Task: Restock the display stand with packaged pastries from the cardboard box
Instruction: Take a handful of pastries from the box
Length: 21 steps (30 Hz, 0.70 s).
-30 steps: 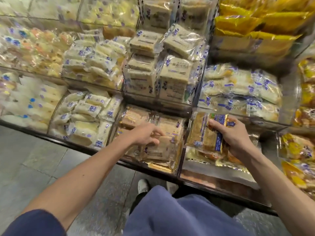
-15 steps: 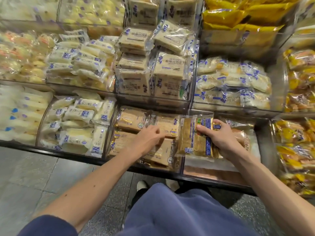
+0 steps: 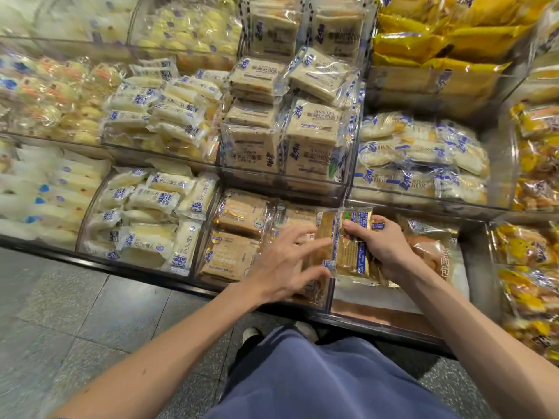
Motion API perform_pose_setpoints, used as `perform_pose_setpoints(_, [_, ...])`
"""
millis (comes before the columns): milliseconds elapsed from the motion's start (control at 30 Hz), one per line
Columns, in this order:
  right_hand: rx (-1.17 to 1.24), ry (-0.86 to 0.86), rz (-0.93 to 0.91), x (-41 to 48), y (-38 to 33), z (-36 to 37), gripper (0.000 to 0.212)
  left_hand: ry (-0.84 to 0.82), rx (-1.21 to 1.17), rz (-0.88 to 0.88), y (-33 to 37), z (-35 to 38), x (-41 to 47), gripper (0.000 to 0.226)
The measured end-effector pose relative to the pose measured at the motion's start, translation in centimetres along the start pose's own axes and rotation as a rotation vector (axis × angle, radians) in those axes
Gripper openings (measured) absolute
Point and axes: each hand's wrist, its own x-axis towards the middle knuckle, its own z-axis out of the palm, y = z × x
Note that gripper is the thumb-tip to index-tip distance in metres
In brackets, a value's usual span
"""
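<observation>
Right hand (image 3: 385, 247) grips a clear-wrapped golden pastry packet (image 3: 349, 246), moved left. Left hand (image 3: 281, 267), spread open, now reaches it: placement pending.

One head-worn camera looks forward and steeply down (wide-angle, so straight edges bow) at the display stand (image 3: 145, 274). It is near, with the floor (image 3: 75, 328) along the lower frame.

I read HOR on the blue-and-white packs (image 3: 419, 184) in the middle tier; PLAC on the white packs (image 3: 178, 261) at lower left; 面包 on the clear bag (image 3: 438, 258) beside my right grip (image 3: 385, 252). The blue label on the golden pack (image 3: 348, 255) I hold is too small to read.
</observation>
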Motion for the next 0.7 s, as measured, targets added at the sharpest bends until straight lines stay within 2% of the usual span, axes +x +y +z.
perform_pose_setpoints(67, [0.035,-0.035,0.029,-0.1,-0.2,1.0,0.04,-0.073,0.1,0.106,0.7,0.7,-0.3,0.078])
perform_pose_setpoints(100, [0.06,-0.063,0.051,-0.3,-0.4,1.5,0.04,-0.099,0.132,0.103,0.7,1.1,-0.4,0.082])
perform_pose_setpoints(133, [0.076,-0.089,0.072,-0.4,-0.7,2.0,0.041,-0.094,0.145,0.089,0.6,1.2,-0.4,0.08])
perform_pose_setpoints(267, [0.052,-0.078,0.082,-0.4,-1.1,2.8,0.052,0.113,0.093,0.108,-0.2,-0.3,-0.4,0.053])
perform_pose_setpoints(333, [0.029,-0.07,0.057,-0.2,-1.1,2.3,0.049,0.141,-0.094,-0.036,-0.1,-1.6,-0.5,0.045])
perform_pose_setpoints(433, [0.03,-0.092,0.058,-0.1,-0.9,1.2,0.035,0.244,-0.474,-0.388,-0.5,-2.9,-0.5,0.045])
perform_pose_setpoints(500, [0.021,-0.101,0.047,-0.2,-0.9,0.5,0.03,0.334,-0.702,-0.535,-1.2,-3.4,-0.2,0.047])
perform_pose_setpoints(567, [-0.002,-0.112,0.034,-0.3,-1.0,0.0,0.027,0.376,-0.792,-0.614,-1.8,-3.5,0.0,0.054])
perform_pose_setpoints(700, [0.013,-0.104,0.031,-0.4,-1.0,-0.7,0.027,0.359,-0.78,-0.654,-2.4,-3.2,0.7,0.058])
